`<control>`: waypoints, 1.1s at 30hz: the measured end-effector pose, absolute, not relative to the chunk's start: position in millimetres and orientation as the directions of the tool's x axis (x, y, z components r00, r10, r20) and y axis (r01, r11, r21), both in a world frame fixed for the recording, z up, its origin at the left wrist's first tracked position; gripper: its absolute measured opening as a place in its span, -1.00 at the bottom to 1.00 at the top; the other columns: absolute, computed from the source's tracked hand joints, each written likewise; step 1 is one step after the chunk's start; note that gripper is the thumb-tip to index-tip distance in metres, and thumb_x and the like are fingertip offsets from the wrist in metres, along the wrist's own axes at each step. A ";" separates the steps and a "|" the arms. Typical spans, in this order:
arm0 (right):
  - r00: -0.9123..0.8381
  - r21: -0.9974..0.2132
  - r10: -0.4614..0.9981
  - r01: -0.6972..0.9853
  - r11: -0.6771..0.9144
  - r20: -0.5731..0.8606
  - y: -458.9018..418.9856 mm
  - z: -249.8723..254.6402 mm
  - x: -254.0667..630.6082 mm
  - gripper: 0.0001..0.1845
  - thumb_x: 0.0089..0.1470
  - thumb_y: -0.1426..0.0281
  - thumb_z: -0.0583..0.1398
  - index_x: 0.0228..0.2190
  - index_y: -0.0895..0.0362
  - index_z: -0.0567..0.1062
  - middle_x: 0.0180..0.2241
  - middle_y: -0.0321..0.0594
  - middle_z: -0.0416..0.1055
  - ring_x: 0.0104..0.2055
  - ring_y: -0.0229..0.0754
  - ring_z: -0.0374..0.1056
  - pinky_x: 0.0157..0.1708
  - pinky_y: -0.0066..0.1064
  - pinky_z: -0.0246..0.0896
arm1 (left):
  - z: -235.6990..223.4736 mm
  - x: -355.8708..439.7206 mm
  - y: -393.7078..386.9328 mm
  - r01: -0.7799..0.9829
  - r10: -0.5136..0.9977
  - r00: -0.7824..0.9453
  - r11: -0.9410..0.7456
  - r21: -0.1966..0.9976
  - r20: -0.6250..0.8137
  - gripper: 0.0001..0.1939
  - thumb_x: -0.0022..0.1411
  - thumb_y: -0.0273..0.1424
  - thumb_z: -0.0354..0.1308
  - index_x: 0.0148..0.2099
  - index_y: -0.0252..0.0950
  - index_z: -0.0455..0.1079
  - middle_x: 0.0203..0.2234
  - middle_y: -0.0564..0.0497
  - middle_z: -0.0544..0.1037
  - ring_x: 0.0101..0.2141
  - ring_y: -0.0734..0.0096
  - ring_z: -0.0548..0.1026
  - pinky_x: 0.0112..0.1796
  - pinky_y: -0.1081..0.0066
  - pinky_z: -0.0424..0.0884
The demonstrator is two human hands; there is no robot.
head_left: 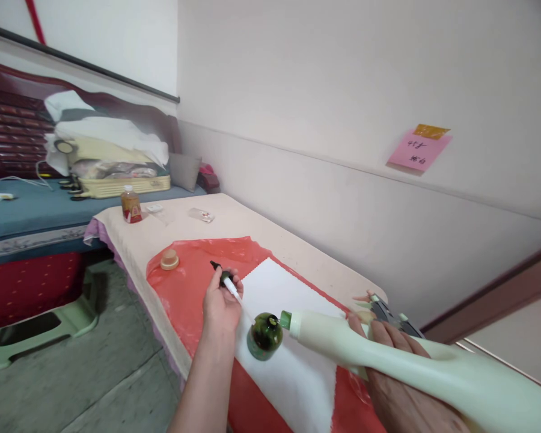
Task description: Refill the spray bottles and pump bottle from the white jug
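Observation:
My left hand [222,300] is closed around a dark pump head [226,278] with a white stem and a thin clear dip tube that slants down toward the bottle. A round dark green bottle [264,338], its neck uncovered, stands upright on a white sheet [293,367]. Gripped by its handle in my right hand [397,367] is a large pale green jug [342,337], tipped to the left. Its green-rimmed mouth [285,320] is right at the round bottle's neck. Whether liquid is flowing I cannot tell.
Red plastic [184,294] lies under the white sheet on the table [252,222]. A wooden-looking cap [169,259], an amber bottle [131,205] and a clear packet [201,214] are farther back. A dark device [392,316] sits behind the jug. At left stands a red-topped stool [31,288].

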State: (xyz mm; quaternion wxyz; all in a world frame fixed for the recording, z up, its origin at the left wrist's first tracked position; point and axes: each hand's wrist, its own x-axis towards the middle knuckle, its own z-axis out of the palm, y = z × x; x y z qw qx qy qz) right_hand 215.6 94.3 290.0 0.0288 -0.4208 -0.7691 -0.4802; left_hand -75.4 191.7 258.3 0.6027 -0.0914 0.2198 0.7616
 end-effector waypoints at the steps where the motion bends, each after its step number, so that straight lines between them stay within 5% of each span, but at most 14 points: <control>1: -0.633 0.707 0.626 0.684 0.179 0.455 94.3 290.4 214.8 -0.30 0.03 0.62 0.06 0.23 0.31 0.10 0.14 0.24 0.24 0.15 0.27 0.22 0.10 0.09 0.20 | 258.4 -75.3 191.8 -0.958 0.877 -0.259 -0.178 0.226 -0.405 -0.87 0.22 -0.42 0.14 -0.37 -0.38 0.37 -0.47 -0.03 0.48 -0.53 0.55 0.42 -0.50 0.54 0.40; 12: -0.579 0.658 0.667 0.733 0.173 0.469 94.7 288.8 210.3 -0.26 0.03 0.60 0.07 0.25 0.33 0.04 0.11 0.24 0.26 0.18 0.33 0.15 0.13 0.10 0.15 | 258.1 -74.7 191.4 -0.955 0.880 -0.264 -0.181 0.235 -0.394 -0.86 0.22 -0.42 0.14 -0.37 -0.39 0.38 -0.49 -0.02 0.48 -0.53 0.55 0.43 -0.50 0.54 0.41; 18: -0.616 0.676 0.635 0.711 0.194 0.466 95.5 290.7 209.4 -0.27 0.07 0.62 0.02 0.27 0.30 -0.02 0.11 0.20 0.29 0.18 0.19 0.19 0.10 0.07 0.20 | 257.7 -76.0 191.6 -0.957 0.881 -0.258 -0.177 0.229 -0.398 -0.87 0.22 -0.42 0.13 -0.36 -0.38 0.37 -0.48 -0.02 0.48 -0.54 0.56 0.42 -0.51 0.55 0.40; 33: -0.596 0.663 0.643 0.727 0.179 0.481 98.3 292.9 204.1 -0.25 -0.04 0.60 0.13 0.22 0.33 0.12 0.08 0.24 0.26 0.09 0.32 0.22 0.09 0.08 0.19 | 255.6 -77.5 193.2 -0.958 0.882 -0.258 -0.181 0.223 -0.394 -0.88 0.21 -0.41 0.14 -0.36 -0.36 0.37 -0.48 -0.02 0.49 -0.54 0.55 0.43 -0.50 0.54 0.40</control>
